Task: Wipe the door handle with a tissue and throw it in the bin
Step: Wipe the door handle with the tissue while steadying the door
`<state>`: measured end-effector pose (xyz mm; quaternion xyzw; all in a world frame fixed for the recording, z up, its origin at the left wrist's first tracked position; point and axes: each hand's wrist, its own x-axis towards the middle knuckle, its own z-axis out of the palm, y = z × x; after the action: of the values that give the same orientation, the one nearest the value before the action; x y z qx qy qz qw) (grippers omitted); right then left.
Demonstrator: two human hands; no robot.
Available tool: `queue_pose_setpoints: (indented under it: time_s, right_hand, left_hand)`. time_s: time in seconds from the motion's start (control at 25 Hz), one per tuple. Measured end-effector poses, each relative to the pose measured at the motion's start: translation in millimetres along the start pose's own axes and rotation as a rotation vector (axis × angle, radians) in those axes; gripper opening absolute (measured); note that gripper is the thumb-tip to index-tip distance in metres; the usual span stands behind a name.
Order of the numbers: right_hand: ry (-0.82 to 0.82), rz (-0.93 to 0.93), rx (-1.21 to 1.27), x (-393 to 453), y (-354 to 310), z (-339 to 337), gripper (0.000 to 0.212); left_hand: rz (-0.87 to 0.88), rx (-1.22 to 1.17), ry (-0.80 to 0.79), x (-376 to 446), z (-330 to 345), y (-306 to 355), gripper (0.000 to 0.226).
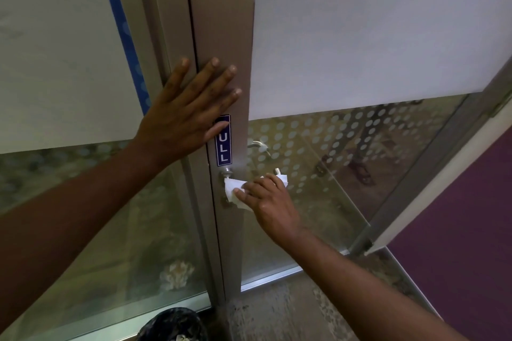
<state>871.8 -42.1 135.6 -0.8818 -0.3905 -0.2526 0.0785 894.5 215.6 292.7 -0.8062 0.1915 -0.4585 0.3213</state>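
Observation:
A metal lever door handle [227, 173] sticks out of the grey door frame [224, 22] just below a blue PULL sticker [223, 144]. My right hand [270, 202] is wrapped around the handle with a white tissue [231, 189] pressed between fingers and metal, so most of the lever is hidden. My left hand [191, 113] lies flat, fingers spread, against the frame above the sticker. A bin with a dark liner [173, 325] stands on the floor at the bottom edge, below the handle.
The glass door pane [360, 36] is frosted on top and dotted lower down, and a second handle [259, 145] shows through it. A purple wall [457, 230] closes the right side. A fixed glass panel [55, 50] fills the left.

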Motion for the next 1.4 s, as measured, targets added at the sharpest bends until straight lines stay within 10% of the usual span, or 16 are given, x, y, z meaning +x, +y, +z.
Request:
queue_pose_setpoints:
  time_s: [1.08,1.4]
  right_hand:
    - [-0.017,-0.028,0.168,12.0,-8.5,-2.6,0.042]
    - [0.088,0.418,0.192,-18.3,17.4,-13.3,0.034]
  left_hand:
    - [0.027,0.015,0.034,0.1,5.6,4.6,0.073]
    - [0.017,0.012,0.038,0.1,9.1,6.9,0.073]
